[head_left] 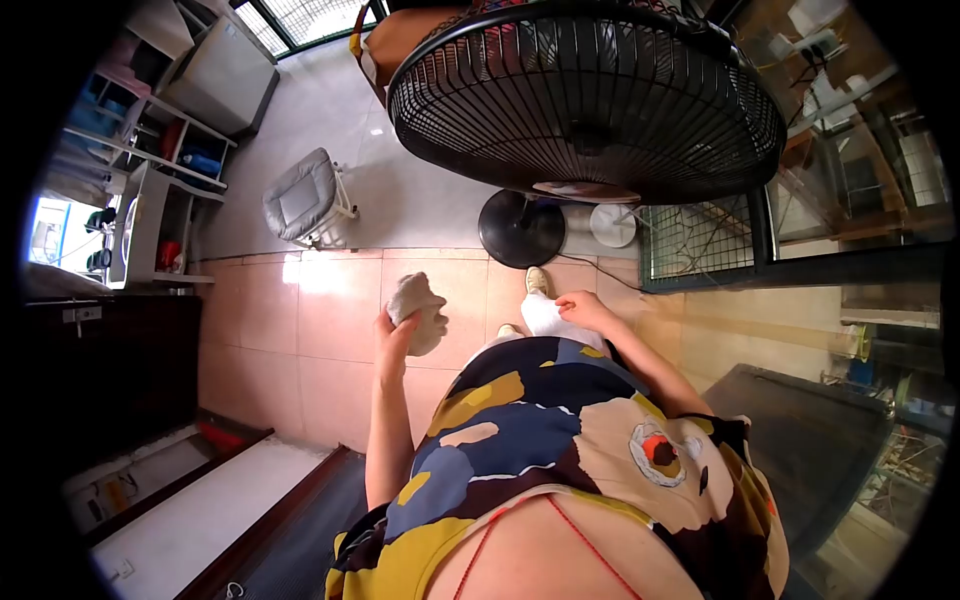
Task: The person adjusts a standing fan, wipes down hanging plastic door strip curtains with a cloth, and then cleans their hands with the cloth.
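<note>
The cloth is at nine o'clock from the middle of the view, held up in the left hand over the tiles. Its long axis runs roughly from twelve to six, tipped a little toward eleven at the top, and its uneven, lobed edge faces three o'clock. The left hand grips it from its eight o'clock side, thumb laid across the fabric. It looks soft, matt and pale grey, bunched into a crumpled, irregular wad with shallow folds. The right hand, at three o'clock, has its fingers loosely bent and pointing toward nine, close to the white trousers; whether it pinches anything, I cannot tell. The tiles are square-cut, pinkish and glossy, with a bright reflection at ten o'clock. Also at ten, farther out, stands a chair with a padded grey top and pale legs. At one o'clock is a fan with a round black wire cage, its base a dark, smooth disc.
</note>
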### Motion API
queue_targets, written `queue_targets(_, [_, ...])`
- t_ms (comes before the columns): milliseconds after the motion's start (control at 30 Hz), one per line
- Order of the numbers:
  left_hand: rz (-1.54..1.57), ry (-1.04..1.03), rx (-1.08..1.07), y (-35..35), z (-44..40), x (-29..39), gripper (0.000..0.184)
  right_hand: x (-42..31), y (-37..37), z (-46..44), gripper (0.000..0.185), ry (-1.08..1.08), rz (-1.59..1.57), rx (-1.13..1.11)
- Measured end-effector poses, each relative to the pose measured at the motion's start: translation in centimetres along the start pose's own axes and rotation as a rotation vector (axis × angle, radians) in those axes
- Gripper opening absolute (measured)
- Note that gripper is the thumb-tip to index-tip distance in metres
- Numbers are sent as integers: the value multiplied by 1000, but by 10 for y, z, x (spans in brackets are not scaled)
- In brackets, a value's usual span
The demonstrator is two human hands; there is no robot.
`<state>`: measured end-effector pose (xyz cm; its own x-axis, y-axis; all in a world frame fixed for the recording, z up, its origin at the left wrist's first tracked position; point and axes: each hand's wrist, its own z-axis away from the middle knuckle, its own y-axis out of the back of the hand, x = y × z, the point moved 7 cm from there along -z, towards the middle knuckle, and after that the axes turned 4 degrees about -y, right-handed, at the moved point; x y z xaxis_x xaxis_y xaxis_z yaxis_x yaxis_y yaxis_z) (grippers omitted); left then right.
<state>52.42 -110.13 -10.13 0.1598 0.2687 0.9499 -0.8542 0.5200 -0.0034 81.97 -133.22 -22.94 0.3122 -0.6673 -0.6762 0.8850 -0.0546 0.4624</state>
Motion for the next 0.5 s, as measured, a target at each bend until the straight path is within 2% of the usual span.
queue_targets(167, [6, 2, -45, -11, 4, -1, 40, 9, -8, 4, 32, -12, 15, -6])
queue_targets(500, [-48, 24, -120, -21, 7, -7, 41, -44, -6, -1, 31, 67, 14, -26])
